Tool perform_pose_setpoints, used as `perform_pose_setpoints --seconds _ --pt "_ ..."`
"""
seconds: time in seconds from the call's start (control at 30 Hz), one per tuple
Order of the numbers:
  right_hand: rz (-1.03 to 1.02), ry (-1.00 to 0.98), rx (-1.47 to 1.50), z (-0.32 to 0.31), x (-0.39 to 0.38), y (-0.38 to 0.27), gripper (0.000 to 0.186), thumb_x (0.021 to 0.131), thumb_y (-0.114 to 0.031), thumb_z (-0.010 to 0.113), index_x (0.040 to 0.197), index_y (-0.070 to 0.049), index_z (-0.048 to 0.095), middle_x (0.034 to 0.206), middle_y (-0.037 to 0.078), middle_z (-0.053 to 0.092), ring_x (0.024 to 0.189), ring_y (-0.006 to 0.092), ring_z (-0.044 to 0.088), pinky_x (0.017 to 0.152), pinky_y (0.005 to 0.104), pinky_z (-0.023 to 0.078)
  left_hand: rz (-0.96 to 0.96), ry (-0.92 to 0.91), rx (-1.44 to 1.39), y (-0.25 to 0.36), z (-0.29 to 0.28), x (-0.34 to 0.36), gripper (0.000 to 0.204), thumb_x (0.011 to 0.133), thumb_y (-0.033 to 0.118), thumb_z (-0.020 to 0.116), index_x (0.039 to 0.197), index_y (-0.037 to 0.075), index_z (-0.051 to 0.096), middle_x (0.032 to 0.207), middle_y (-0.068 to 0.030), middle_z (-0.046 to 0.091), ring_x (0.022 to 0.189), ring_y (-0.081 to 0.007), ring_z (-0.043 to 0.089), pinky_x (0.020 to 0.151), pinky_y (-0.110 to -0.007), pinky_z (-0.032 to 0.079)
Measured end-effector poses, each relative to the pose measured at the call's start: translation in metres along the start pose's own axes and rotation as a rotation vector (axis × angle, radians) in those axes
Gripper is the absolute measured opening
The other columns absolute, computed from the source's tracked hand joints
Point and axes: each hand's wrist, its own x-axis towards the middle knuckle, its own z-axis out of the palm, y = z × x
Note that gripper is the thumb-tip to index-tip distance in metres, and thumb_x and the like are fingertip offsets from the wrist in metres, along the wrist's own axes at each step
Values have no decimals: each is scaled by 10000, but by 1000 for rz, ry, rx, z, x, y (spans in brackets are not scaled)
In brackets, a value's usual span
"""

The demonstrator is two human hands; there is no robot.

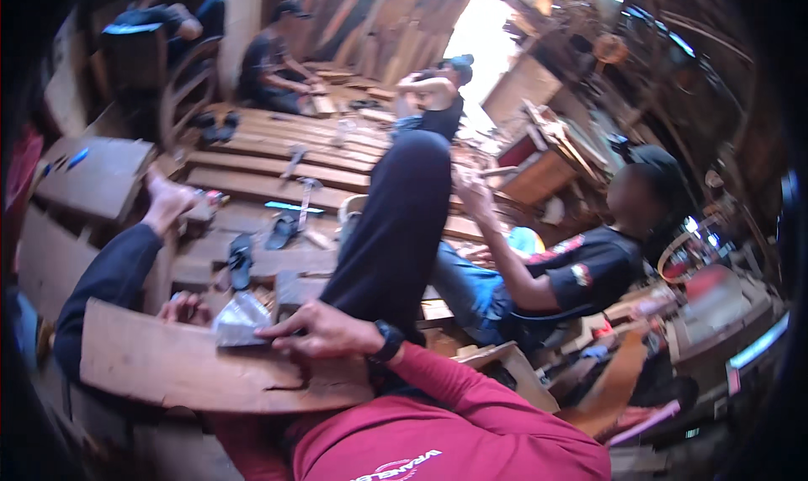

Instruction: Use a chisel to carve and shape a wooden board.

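Note:
A curved, brown wooden board (194,366) lies across my lap, with a dark crack-like notch near its right end. My left hand (187,308) shows at the board's far edge, fingers curled against it; the board hides the rest of that hand. Over the board's upper edge sits a crinkled clear plastic bag (242,317) with a greyish lower part; its contents are too blurred to tell. My right hand (324,329), a black watch on its wrist, reaches in from the right and pinches the bag's right side between thumb and index finger.
Wooden planks (278,144) cover the floor ahead, with two hammers, including one hammer (309,196), and sandals (241,260). A co-worker (589,262) sits close on my right, holding a tool handle. Several other people sit farther back. A curved panel (97,176) stands at left.

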Motion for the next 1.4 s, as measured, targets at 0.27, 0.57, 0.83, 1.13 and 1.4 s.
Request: perform_pose_setpoints --seconds 0.27,0.57,0.83,1.13,1.4 --pt "-21 18 8 4 8 -9 331 934 -193 688 1249 -93 708 947 230 721 711 336 676 702 409 510 -53 -263 78 19 -16 8 402 1059 257 398 756 97 606 1121 -53 614 1201 -212 523 1073 -445 405" --pt "-3 7 14 -2 7 -10 352 930 -239 691 1261 -120 703 956 248 707 773 363 672 740 435 503 -114 -368 59 10 12 21 440 1087 277 379 729 103 567 1214 -30 603 1282 -214 494 1117 -445 367" --pt "-16 -29 15 -2 14 -14 343 956 -258 682 1271 -122 700 1030 236 719 858 315 732 770 399 549 -80 -549 21 10 -2 27 403 1041 317 506 1328 49 596 1411 -70 557 1203 -234 463 1014 -435 395" --pt "62 -48 -57 -12 11 -7 353 918 -152 727 1262 -74 704 821 233 701 657 65 638 650 308 521 14 -116 -116 -31 49 11 458 1029 425 481 1361 130 596 1502 -158 475 1459 -344 355 1210 -573 238" --pt "122 -126 -105 1 49 -29 356 924 -181 716 1276 -126 700 822 255 670 598 69 521 632 307 505 48 -162 -125 -37 61 9 621 1039 498 435 1536 130 380 1606 -228 297 1521 -380 227 1209 -599 223"
